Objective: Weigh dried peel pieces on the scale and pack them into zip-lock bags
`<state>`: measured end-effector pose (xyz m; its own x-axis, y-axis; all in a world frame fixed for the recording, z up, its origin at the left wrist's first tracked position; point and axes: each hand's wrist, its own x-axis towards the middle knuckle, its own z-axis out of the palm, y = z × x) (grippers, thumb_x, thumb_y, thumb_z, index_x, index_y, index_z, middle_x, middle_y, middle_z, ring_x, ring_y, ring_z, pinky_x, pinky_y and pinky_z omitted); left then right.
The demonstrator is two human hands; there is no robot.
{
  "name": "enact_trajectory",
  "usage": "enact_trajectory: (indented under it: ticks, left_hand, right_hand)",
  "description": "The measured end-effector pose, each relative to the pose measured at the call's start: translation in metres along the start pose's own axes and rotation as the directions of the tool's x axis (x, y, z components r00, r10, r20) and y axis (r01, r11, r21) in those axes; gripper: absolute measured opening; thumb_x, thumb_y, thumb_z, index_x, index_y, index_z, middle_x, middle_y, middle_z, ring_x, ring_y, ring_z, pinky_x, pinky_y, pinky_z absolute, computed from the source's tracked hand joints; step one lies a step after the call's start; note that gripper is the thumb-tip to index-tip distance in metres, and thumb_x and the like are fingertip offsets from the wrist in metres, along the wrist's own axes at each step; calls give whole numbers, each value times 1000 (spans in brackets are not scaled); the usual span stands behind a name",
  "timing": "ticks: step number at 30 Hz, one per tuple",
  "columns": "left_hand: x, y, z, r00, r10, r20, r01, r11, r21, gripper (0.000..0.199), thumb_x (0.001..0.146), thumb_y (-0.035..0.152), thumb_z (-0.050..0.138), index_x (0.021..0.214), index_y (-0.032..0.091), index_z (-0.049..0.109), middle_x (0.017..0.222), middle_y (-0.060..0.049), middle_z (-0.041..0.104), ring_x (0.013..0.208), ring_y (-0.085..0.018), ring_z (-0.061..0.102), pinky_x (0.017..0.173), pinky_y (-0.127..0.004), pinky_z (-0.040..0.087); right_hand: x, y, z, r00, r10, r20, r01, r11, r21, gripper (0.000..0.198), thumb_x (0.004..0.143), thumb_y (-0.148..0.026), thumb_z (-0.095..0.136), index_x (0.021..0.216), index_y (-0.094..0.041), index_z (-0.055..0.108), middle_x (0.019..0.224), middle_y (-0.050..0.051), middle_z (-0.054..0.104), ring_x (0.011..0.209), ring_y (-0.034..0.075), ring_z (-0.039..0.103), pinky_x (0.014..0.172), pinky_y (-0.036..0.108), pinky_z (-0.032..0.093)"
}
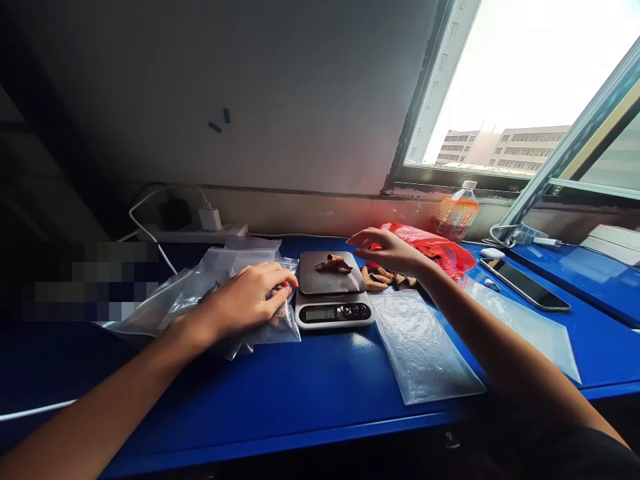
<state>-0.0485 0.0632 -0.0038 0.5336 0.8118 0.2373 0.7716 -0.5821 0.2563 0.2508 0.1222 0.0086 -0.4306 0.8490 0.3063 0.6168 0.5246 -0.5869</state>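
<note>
A small kitchen scale (334, 311) stands mid-table, its display lit but too blurred to read surely. Curled brown dried pieces (334, 265) lie on its metal pan (310, 280). Left of it, my left hand (257, 293) rests palm down on a clear plastic bag (287, 327) with brown bits inside, fingers loosely bent and thumb apart. My right hand (383, 247) hovers just right of the pan with fingers apart and nothing visible in them. Below it is a pile of dried brown chunks (377, 280), partly hidden by the wrist. Behind them lies a red plastic bag (450, 253).
Flat zip bags (425, 347) lie right of the scale, and more clear bags (200, 273) at left. A phone (525, 283), a white earbud case (493, 253) and a drink bottle (459, 210) are at right. A charger (210, 217) sits in a power strip by the wall.
</note>
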Motion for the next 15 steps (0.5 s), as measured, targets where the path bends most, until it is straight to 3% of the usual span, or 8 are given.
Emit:
enact_trajectory:
  ticks: [4, 8, 12, 15]
  left_hand:
    - [0, 0, 1, 1000, 5, 26, -6, 1000, 27, 31, 92, 34, 41, 102, 23, 68, 103, -4, 69, 97, -24, 62, 86, -38, 45]
    - [0, -1, 1, 999, 3, 39, -5, 999, 42, 31, 92, 35, 41, 103, 24, 68, 104, -4, 69, 97, -24, 61, 86, -40, 44]
    - [2, -4, 3, 999, 11, 43, -13, 999, 37, 32, 93, 36, 41, 103, 24, 68, 104, -4, 69, 98, -25, 61, 87, -40, 44]
    - [2, -6, 4, 999, 24, 47, -27, 998, 50, 33, 93, 37, 40, 103, 24, 68, 103, -4, 69, 98, -25, 61, 86, -40, 44]
  right_hand:
    - [-24, 31, -32, 988, 58, -144, -69, 995, -76, 29, 85, -35, 59, 104, -17, 70, 106, 9, 72, 90, 19, 67, 81, 31, 53]
    - [-45, 79, -62, 938, 222, -267, -296, 913, -280, 24, 82, -31, 56, 87, -15, 73, 85, 7, 74, 73, 17, 65, 65, 27, 49]
    - [-54, 117, -73, 869, 342, -357, -464, 812, -353, 22, 77, -21, 54, 81, -14, 74, 77, 6, 74, 69, 17, 65, 62, 25, 47]
    - [-56, 133, -73, 841, 389, -376, -520, 774, -361, 27, 70, -9, 51, 81, -14, 75, 79, 5, 75, 74, 17, 67, 65, 23, 47]
